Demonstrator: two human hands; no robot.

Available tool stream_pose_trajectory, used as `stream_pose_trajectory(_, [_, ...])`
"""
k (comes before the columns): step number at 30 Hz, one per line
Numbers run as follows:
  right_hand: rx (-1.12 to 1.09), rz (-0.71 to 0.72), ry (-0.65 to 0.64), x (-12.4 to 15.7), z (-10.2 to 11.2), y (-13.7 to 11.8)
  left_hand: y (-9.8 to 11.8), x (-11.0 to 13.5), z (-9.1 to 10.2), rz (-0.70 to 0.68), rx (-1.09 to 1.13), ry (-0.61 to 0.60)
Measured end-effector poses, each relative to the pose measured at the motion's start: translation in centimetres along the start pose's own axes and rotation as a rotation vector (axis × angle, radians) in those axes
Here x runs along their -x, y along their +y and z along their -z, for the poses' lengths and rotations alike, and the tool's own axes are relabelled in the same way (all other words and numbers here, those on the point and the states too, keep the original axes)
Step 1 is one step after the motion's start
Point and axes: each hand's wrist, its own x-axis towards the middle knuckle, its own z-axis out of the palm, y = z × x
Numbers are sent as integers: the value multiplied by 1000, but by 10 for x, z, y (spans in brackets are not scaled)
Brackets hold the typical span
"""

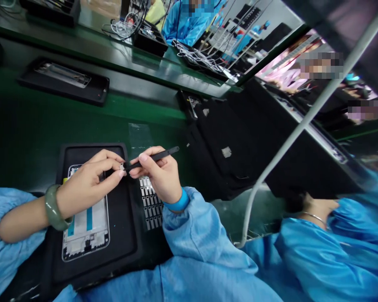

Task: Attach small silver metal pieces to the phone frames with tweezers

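My left hand (97, 174) pinches a small pale piece (122, 166) between thumb and fingertips, above the black padded tray (122, 218). Black tweezers (164, 154) are in my right hand (159, 172), their tips meeting the small piece. Below my left hand, an opened phone housing (88, 245) with blue strips lies in the tray, its upper part partly hidden by that hand. Beside the tray, partly under my right wrist, is a sheet of small grey stickers (149, 209) in rows.
Another black tray (97, 90) holding a phone frame (63, 75) sits at the back left. Black cloth-covered boxes (233, 138) stand to the right. A grey tube (277, 157) slants across. A co-worker's sleeve (327, 251) is close on the right. Cables (198, 56) lie beyond the ledge.
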Motion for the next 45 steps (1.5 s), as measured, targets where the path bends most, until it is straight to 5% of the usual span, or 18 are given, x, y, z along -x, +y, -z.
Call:
stream_pose_trajectory(7, [54, -1, -248, -8, -23, -9, -6, 17, 30, 49, -94, -138])
stream_pose_trajectory(14, [-9, -89, -161, -33, -43, 14, -47, 46, 55, -20, -378, -57])
stream_pose_trajectory(20, [5, -226, -210, -40, -59, 39, -69, 60, 51, -105, -427, -62])
stream_pose_trajectory(45, [48, -226, -252, -45, -57, 43, -67, 59, 50, -131, -414, -79])
